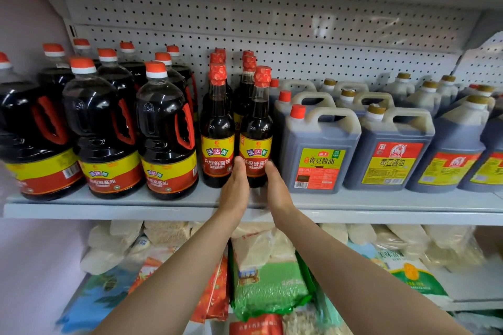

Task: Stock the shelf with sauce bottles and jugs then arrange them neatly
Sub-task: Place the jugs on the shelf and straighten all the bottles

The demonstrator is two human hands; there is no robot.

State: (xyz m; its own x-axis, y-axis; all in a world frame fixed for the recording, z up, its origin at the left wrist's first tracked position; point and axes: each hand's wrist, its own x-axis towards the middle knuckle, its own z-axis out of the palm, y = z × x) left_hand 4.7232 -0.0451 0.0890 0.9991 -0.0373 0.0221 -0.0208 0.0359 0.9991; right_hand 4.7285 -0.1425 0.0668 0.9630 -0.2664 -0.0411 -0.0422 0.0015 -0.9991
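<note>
grey pegboard backs the shelf we are stocking, and the shelf already looks close to full. on the left stand rows of big dark soy sauce jugs with red handles and red-and-white caps, several deep. in the middle are two short columns of slim glass soy sauce bottles with red caps, and on the right a run of square grey plastic jugs with yellow and red labels reaches back toward the pegboard.

we have both hands at the near slim bottle of the right column. our left hand lies flat, fingers straight, against its left side, in the gap beside the neighbouring slim bottle. our right hand is likewise flat and straight-fingered against its right side, next to the nearest grey jug. neither hand curls round the glass; they press it between them.

we judge the loading to be largely done, since no bottle is held off the shelf and no loose stock shows. what seems left is the tidying: squaring this bottle in line with its neighbour and turning labels to the front. the left jugs sit at slightly different angles, so they may want straightening too. below, bags of dry goods fill a lower shelf.
</note>
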